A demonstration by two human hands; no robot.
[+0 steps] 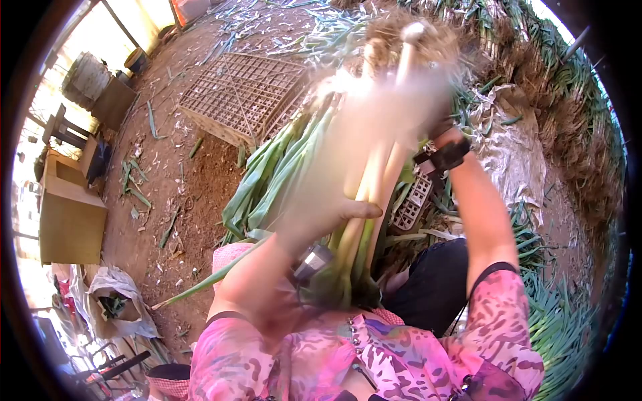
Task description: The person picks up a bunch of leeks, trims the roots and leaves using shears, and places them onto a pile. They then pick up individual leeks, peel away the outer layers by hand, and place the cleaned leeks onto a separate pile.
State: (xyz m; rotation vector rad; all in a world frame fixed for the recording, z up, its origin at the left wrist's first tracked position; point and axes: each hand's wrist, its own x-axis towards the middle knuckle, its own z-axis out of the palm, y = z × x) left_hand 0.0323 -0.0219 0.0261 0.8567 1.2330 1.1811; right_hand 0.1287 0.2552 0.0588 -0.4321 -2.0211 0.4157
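Several long green onions [366, 184] with thick white stalks stand slanted in front of me, their leafy ends in my lap and their blurred roots [413, 32] at the top. My left hand [314, 200] is smeared by motion in front of them. Its thumb lies across the stalks, but the fingers do not show clearly. Near the root end, my right hand [438, 123] closes round the stalks, partly hidden behind the blur. A black watch [449, 155] is on that wrist. More green onions with broad green leaves [277, 170] lie just left of the stalks.
A slatted crate [241, 93] sits on the dirt floor ahead, with a smaller plastic basket [411, 202] near my right knee. Piled green onions [562, 334] line the right side. A wooden box [72, 224] and a white sack [120, 297] stand at left.
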